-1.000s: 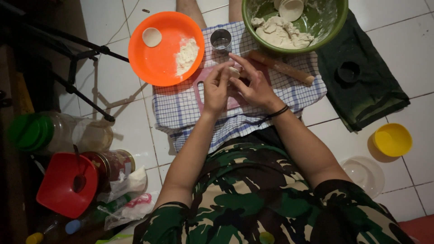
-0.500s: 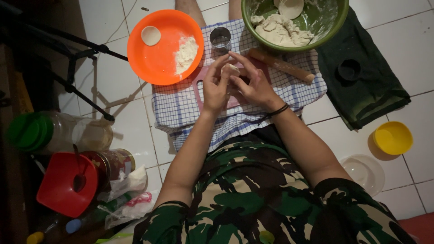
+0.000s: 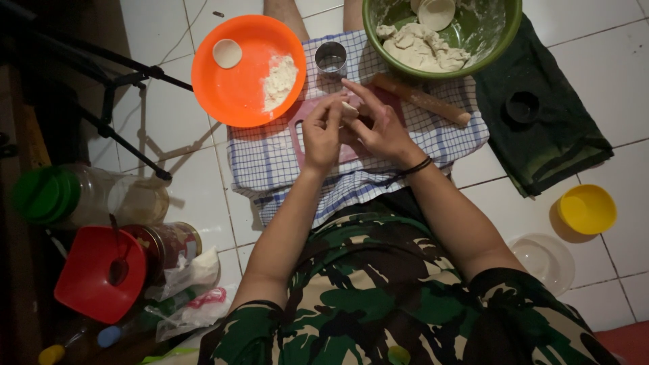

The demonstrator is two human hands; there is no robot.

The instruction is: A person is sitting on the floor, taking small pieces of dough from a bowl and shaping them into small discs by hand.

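- Two hands, left [image 3: 323, 135] and right [image 3: 380, 128], are closing together around a small dough piece [image 3: 349, 110] over the cloth's [image 3: 270, 162] middle.
- Light, even finger pressure is probably keeping it from tearing.

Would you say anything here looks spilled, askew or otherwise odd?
Nothing stands out. Both hands, left hand and right hand, work a small dough piece over the checked cloth; flour stays on the orange plate.

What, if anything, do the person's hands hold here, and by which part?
A small piece of dough, pinched at its edges between the fingertips of the left hand and the right hand, above the pink board.
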